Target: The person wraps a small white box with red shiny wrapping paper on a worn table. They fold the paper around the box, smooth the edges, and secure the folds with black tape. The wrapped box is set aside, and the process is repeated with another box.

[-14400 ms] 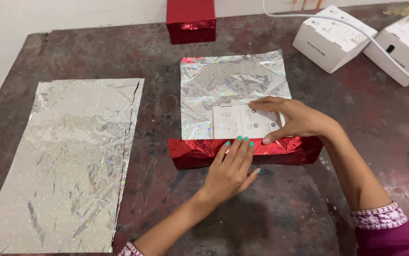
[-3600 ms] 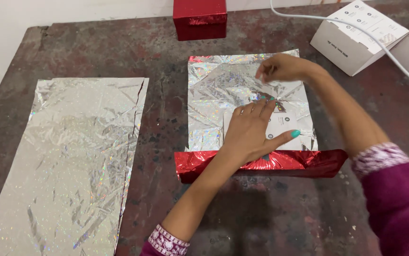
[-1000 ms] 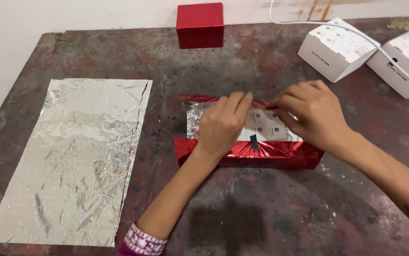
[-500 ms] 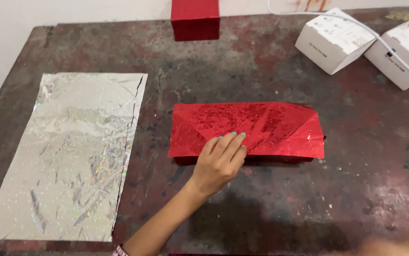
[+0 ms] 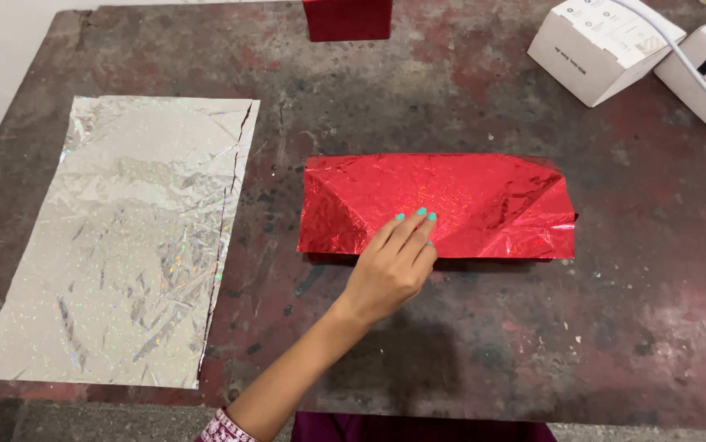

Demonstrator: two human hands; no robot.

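1. I see my left hand resting flat on the near long edge of a red, shiny, foil-wrapped flat package, fingers straight and spread a little, closed around nothing; the fingertips press down on the foil just left of its middle
2. My right hand is out of the picture, so the left is the only hand at the package
3. The package lies near the middle of the dark, stained, worn table, its long axis running left to right across my view; the hand comes at it from the near side, so the wrapped bulk lies straight ahead of the fingers, away from me, and stretches further to the right of them than to the left
4. Creases slant in from both short ends of the foil; the right end shows a folded flap
5. To the left, well apart, a loose silver holographic foil sheet lies flat, its long axis running away from me
6. At the far edge stands a small red box; at the far right sit two white cardboard boxes with a white cable across them
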